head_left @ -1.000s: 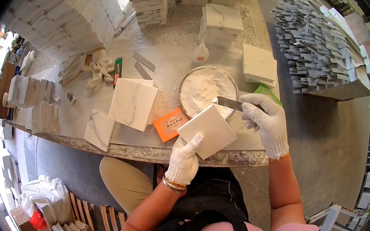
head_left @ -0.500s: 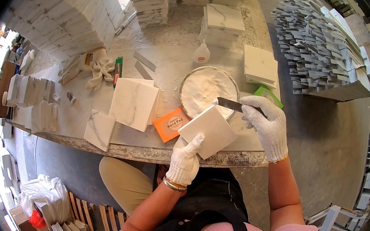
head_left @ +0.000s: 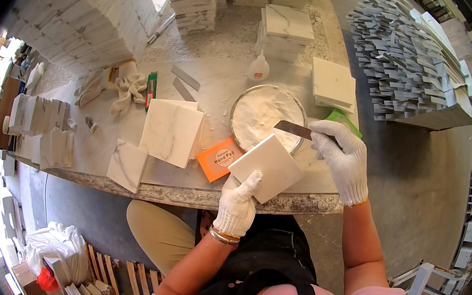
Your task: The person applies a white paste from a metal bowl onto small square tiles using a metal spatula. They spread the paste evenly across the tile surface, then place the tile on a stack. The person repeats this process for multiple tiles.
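Blade (head_left: 294,129) shifted off tile (head_left: 271,169) corner | right hand (head_left: 340,160): blade | left hand (head_left: 237,204): tile

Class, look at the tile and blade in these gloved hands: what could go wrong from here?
The left hand grips the white tile along one side, near the table's front edge; it might slip, drop and chip.
The dark blade in the right hand shows its tip near the tile's far corner; a slip could scratch it.
That corner overlaps the dish's rim in view; lowering it might bump the dish.
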### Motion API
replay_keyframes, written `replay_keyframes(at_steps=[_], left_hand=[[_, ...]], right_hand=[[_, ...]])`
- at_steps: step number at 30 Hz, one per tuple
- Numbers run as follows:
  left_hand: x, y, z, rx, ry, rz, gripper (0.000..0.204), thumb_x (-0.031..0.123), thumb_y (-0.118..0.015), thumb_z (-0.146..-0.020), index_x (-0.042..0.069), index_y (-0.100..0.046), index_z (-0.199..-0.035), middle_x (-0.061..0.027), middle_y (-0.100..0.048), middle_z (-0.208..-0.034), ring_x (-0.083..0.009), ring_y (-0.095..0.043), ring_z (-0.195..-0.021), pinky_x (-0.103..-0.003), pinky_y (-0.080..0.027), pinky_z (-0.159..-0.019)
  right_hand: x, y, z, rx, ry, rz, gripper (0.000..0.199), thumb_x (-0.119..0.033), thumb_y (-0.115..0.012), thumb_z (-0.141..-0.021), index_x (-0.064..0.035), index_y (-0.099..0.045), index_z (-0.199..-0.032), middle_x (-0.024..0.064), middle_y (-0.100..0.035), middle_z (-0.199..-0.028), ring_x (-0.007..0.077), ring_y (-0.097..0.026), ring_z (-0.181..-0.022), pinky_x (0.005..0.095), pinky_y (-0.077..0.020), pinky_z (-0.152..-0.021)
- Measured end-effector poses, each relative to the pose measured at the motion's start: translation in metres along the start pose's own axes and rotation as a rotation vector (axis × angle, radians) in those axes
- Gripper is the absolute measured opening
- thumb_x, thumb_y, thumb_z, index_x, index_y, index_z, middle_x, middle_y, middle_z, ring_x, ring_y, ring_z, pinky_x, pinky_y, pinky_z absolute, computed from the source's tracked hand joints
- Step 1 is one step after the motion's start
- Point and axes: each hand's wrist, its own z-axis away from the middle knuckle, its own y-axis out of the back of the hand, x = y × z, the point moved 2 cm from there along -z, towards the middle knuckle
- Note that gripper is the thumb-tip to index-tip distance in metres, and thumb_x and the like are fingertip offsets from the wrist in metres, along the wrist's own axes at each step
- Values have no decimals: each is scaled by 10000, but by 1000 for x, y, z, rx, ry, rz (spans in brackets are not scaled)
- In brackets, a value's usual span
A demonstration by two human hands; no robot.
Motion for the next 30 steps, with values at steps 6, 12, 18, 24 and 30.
replay_keyframes(at_steps=[6, 12, 18, 24, 30], left_hand=[[0, -5, 2, 28, -2, 60, 457, 76, -661, -953, -27, -516, -1374, -108, -629, -1283, -206, -609, -1168, -347, -494, -1008], [-1, -3, 2, 38, -14, 53, 470, 56, -657, -950, -30, -511, -1388, -111, -621, -1308, -198, -605, -1177, -336, -484, -1015], [-3, -3, 2, 43, -19, 66, 466, 54, -653, -954, -29, -510, -1390, -112, -616, -1313, -203, -609, -1175, -338, -492, -1010], [-2, -3, 2, 36, -35, 61, 468, 60, -655, -954, -27, -508, -1390, -111, -617, -1308, -203, -610, -1173, -341, -494, -1009], [-3, -2, 1, 33, -39, 47, 471, 67, -657, -955, -31, -506, -1390, -113, -619, -1307, -202, -610, -1175, -343, -490, -1015]], right_hand=[[19, -6, -14, -51, -91, -11, 167, -53, -684, -904, -28, -737, -1061, 26, -717, -862, 65, -616, -709, 228, -498, -635], [29, -16, -24, -98, -206, 9, 168, -111, -685, -915, -31, -735, -1053, 14, -723, -894, 60, -620, -742, 220, -497, -656], [31, -11, -22, -149, -278, -143, 181, -139, -670, -929, -21, -733, -1051, 14, -690, -831, 65, -585, -662, 216, -456, -598], [11, -1, -13, -105, -299, -204, 193, -137, -648, -930, -18, -724, -1062, 14, -651, -792, 57, -553, -613, 201, -393, -544], [5, 0, -7, -84, -246, -175, 176, -89, -656, -928, 5, -727, -1059, 23, -660, -786, 75, -566, -617, 218, -444, -573]])
